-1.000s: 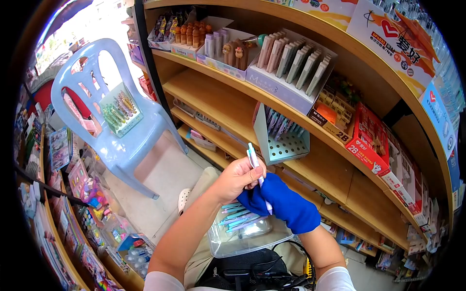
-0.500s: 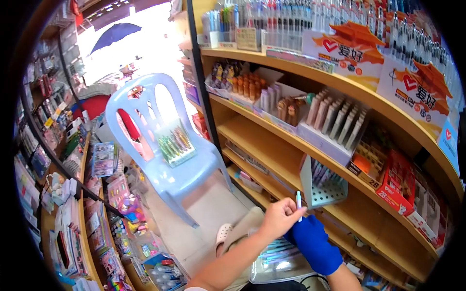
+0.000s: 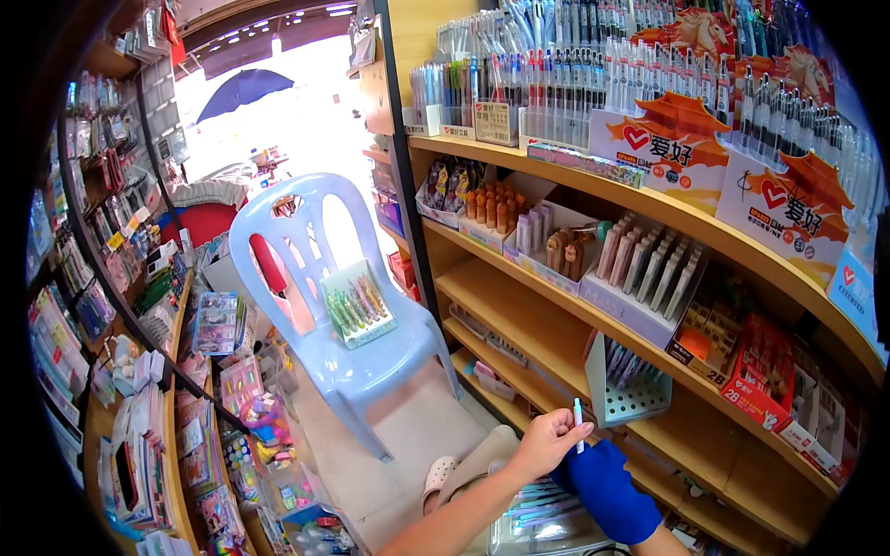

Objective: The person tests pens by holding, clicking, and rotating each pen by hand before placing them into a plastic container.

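Observation:
My left hand (image 3: 552, 443), bare, pinches a slim pen (image 3: 578, 422) with a light blue top, held upright between thumb and fingers. Close beside it is my right hand (image 3: 610, 491) in a blue glove; its fingers are hidden behind the left hand, so their grip does not show. Below both hands a clear plastic container (image 3: 547, 536) holds several blue and purple pens (image 3: 542, 505). Just beyond the hands, a pale green display box (image 3: 635, 398) with a dotted front tilts at the shelf, with pens (image 3: 626, 361) inside.
A light blue plastic chair (image 3: 371, 371) stands ahead, bearing a box of green and gold pens (image 3: 357, 310). Wooden shelves (image 3: 519, 292) with boxed pens rise on the right. Packed stationery racks (image 3: 139, 445) line the left. A shoe (image 3: 439, 474) shows on the floor.
The view has shifted, so the scene sits lower and slightly to the right. My left hand still pinches the pen, beside the gloved right hand.

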A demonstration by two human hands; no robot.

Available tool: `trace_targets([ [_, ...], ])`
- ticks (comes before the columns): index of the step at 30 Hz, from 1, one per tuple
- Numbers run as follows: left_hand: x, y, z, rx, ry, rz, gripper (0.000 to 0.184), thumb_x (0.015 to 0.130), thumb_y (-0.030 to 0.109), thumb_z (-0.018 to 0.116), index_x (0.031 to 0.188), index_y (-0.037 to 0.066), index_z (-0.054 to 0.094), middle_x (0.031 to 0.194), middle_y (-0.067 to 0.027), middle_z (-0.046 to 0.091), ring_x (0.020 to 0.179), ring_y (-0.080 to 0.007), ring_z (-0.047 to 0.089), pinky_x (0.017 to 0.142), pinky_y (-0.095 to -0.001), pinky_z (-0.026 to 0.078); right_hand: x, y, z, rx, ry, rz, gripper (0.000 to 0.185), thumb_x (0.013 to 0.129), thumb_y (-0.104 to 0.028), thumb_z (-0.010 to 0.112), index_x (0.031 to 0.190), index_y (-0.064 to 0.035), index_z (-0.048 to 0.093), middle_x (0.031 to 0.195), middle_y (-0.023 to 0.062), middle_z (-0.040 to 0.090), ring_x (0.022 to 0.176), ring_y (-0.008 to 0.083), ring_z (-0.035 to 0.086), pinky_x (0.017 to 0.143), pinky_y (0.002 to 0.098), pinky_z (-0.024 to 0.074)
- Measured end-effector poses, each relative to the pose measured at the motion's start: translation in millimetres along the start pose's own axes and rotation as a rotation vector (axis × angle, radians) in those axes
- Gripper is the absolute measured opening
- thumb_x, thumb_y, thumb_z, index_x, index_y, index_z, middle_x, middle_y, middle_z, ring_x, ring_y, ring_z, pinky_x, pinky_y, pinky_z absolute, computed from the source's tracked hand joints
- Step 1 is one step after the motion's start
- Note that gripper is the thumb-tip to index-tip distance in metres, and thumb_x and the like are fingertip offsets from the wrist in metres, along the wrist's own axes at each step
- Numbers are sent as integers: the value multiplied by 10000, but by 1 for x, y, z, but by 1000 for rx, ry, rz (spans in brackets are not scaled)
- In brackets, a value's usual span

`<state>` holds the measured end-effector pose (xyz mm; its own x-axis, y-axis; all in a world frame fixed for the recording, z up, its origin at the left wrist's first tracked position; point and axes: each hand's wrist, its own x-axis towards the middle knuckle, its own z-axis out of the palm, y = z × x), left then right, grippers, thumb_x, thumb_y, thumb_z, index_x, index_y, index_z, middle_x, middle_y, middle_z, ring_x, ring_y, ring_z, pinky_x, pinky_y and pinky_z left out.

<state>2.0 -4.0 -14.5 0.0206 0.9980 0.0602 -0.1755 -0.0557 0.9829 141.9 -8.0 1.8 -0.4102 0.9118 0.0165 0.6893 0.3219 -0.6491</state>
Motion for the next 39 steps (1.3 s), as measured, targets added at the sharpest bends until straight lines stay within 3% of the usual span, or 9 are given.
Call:
trace_targets([
  [5,-2,7,3,9,5,14,162,868,201,570,813,50,550,641,41,515,541,-14,415,481,-173,311,-1,4,0,71,-8,-28,371,757,-395,569,733,-33,645,683,177,620,658,296,621,587,370,462],
  [9,-2,8,3,-110,-67,19,188,879,243,546,822,64,549,637,46,477,517,-24,362,465,-171,271,-7,-11,-21,-338,-86,-434,90,753,-63,508,832,-38,545,691,145,565,595,293,540,507,403,394],
  [11,-1,8,0,-200,-124,-38,194,885,250,533,838,63,551,650,48,469,517,-26,345,467,-167,261,-11,-4,-23,-203,-71,-428,75,761,-65,507,821,-34,540,690,134,562,591,280,528,507,385,389],
  [18,1,10,-9,-478,-351,-153,207,899,249,500,888,49,554,672,55,459,508,-30,303,470,-154,234,-9,-19,-30,797,-198,240,228,753,-185,529,675,21,585,559,82,545,522,122,503,478,296,371],
  [20,1,11,-8,-464,-298,-168,200,894,239,515,887,42,551,683,48,479,520,-26,329,470,-155,243,-7,-5,-23,563,-131,-11,238,757,-196,516,676,14,595,564,94,551,520,132,513,482,304,373],
  [24,-3,19,6,-201,-17,-41,165,863,194,572,855,30,553,659,41,517,527,-14,380,468,-163,276,-6,-23,-27,364,-47,218,255,779,-237,512,690,-19,609,588,118,582,522,201,563,482,343,406],
  [27,-1,13,6,-8,70,-16,137,831,155,615,814,30,559,614,41,536,526,-6,414,471,-167,305,2,-4,-7,-361,-43,-164,178,784,-280,558,820,-106,580,726,122,603,679,311,580,576,393,461],
  [30,-2,10,6,276,142,-38,135,823,148,623,786,33,562,576,48,532,504,-3,411,465,-168,312,4,0,1,-491,-13,-178,132,770,-259,565,811,-135,582,738,99,613,694,309,591,568,411,469],
  [39,-7,28,6,-260,-80,-110,162,859,196,574,843,34,573,587,64,432,487,-7,319,444,-164,239,-1,0,-8,-231,-62,-239,250,761,-310,571,702,-74,624,674,137,619,606,299,603,546,400,457],
])
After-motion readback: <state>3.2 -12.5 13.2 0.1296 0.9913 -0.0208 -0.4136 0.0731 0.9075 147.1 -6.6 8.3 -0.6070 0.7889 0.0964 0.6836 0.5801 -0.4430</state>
